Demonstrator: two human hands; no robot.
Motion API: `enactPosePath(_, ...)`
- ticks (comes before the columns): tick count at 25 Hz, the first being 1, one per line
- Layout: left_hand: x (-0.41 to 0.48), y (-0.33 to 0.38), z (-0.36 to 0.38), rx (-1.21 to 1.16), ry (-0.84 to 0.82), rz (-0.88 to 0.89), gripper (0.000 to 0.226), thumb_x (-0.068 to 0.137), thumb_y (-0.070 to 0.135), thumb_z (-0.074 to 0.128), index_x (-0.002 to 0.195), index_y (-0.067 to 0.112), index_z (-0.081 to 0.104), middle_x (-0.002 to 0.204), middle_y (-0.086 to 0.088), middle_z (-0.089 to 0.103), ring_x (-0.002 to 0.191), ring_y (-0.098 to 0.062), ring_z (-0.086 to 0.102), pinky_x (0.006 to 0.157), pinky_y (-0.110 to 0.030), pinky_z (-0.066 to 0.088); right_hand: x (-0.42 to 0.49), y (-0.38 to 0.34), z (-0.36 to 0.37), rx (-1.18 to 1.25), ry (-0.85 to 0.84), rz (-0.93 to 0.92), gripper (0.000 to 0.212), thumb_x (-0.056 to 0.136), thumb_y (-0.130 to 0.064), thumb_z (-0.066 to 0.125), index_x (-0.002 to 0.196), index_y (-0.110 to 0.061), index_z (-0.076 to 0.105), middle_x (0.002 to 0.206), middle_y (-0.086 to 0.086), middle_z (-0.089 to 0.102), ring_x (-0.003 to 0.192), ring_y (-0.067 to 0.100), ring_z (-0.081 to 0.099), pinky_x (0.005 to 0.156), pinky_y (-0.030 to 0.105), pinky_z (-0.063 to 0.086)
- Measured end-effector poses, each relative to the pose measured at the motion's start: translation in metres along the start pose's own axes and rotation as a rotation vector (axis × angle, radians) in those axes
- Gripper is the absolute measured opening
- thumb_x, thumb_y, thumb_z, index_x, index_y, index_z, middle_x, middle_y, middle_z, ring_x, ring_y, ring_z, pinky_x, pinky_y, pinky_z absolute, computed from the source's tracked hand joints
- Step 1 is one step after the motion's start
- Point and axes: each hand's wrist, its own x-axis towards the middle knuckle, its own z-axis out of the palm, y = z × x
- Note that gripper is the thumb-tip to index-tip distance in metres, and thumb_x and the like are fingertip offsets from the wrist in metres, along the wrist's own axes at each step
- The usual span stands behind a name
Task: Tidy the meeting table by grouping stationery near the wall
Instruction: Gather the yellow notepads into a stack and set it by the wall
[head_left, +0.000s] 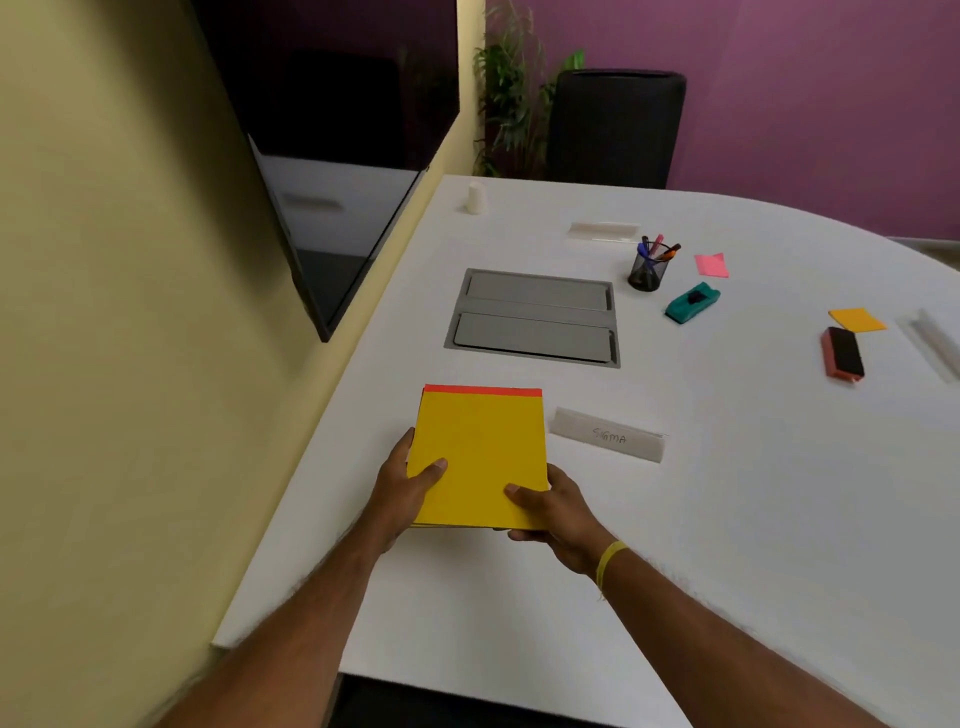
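Observation:
A stack of yellow paper sheets (480, 447), with a red sheet showing along its far edge, is held over the white table (675, 519) close to the wall. My left hand (402, 493) grips its near left corner and my right hand (553, 512) grips its near right corner, thumbs on top. Farther off on the table are a black mesh pen holder (648, 273) with several pens, a pink sticky pad (710, 265), a teal eraser (692, 302), an orange sticky pad (857, 319) and a pink-and-black eraser (842, 354).
The yellow wall (130, 312) runs along the table's left edge with a dark screen (332, 156) mounted on it. A grey cable hatch (535, 317) is set into the table. Clear name plates (608, 434) (602, 229) (935, 340), a white cup (476, 197) and a black chair (615, 127) are around.

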Motion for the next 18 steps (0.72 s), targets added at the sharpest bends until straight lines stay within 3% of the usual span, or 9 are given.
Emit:
enactPosePath(3, 0.041, -0.007, -0.029, -0.023, -0.038, -0.020, 0.053, 0.094, 0.033, 0.060, 0.143, 0.025, 0.040, 0.135, 0.000, 0.054, 0.117, -0.023, 0.056, 0.096, -0.038, 0.049, 0.034, -0.006, 0.022, 0.019, 0.041, -0.046, 0.050, 0.092, -0.012, 0.065, 0.136, -0.018, 0.044, 0.127, 0.011, 0.057, 0.095, 0.035, 0.064, 0.061, 0.035, 0.057)
enactPosePath(7, 0.088, -0.030, -0.073, 0.126, 0.121, -0.041, 0.053, 0.096, 0.045, 0.050, 0.142, 0.018, 0.046, 0.116, -0.003, 0.064, 0.101, -0.019, 0.059, 0.086, -0.036, 0.048, 0.086, -0.014, 0.048, 0.012, 0.100, -0.082, 0.053, 0.091, -0.013, 0.066, 0.138, -0.020, 0.042, 0.129, 0.010, 0.056, 0.100, 0.036, 0.062, 0.062, 0.035, 0.057)
enactPosePath(9, 0.109, -0.055, -0.093, 0.435, 0.182, 0.026, 0.055, 0.095, 0.047, 0.051, 0.142, 0.018, 0.045, 0.134, -0.006, 0.058, 0.118, -0.023, 0.055, 0.096, -0.037, 0.045, 0.113, -0.019, 0.058, 0.019, 0.133, -0.091, 0.050, 0.091, -0.013, 0.066, 0.136, -0.021, 0.043, 0.127, 0.010, 0.057, 0.098, 0.035, 0.063, 0.061, 0.036, 0.057)
enactPosePath(11, 0.128, -0.085, -0.103, 0.805, 0.133, 0.118, 0.069, 0.090, 0.059, 0.050, 0.147, 0.020, 0.038, 0.152, -0.007, 0.041, 0.140, -0.025, 0.035, 0.111, -0.043, 0.033, 0.140, -0.023, 0.067, 0.035, 0.166, -0.088, 0.046, 0.092, -0.012, 0.065, 0.132, -0.022, 0.043, 0.122, 0.007, 0.058, 0.095, 0.031, 0.063, 0.060, 0.035, 0.057)
enactPosePath(13, 0.147, -0.111, -0.104, 1.056, 0.083, 0.195, 0.086, 0.082, 0.077, 0.038, 0.151, 0.025, 0.031, 0.161, -0.006, 0.024, 0.149, -0.027, 0.015, 0.117, -0.049, 0.018, 0.173, -0.025, 0.075, 0.045, 0.185, -0.084, 0.043, 0.093, -0.012, 0.063, 0.129, -0.022, 0.043, 0.118, 0.005, 0.057, 0.093, 0.028, 0.062, 0.060, 0.035, 0.057)
enactPosePath(15, 0.163, -0.127, -0.099, 1.141, 0.083, 0.278, 0.093, 0.078, 0.085, 0.028, 0.151, 0.027, 0.030, 0.163, -0.006, 0.018, 0.150, -0.030, 0.008, 0.118, -0.054, 0.011, 0.207, -0.027, 0.084, 0.051, 0.192, -0.081, 0.042, 0.093, -0.011, 0.063, 0.130, -0.021, 0.042, 0.118, 0.005, 0.056, 0.092, 0.027, 0.062, 0.061, 0.035, 0.057)
enactPosePath(18, 0.189, -0.135, -0.093, 1.177, 0.096, 0.357, 0.094, 0.077, 0.088, 0.021, 0.150, 0.029, 0.033, 0.162, -0.007, 0.019, 0.150, -0.032, 0.009, 0.117, -0.058, 0.013, 0.258, -0.027, 0.101, 0.060, 0.193, -0.058, 0.045, 0.094, -0.011, 0.063, 0.132, -0.019, 0.041, 0.117, 0.006, 0.056, 0.091, 0.027, 0.062, 0.060, 0.033, 0.056)
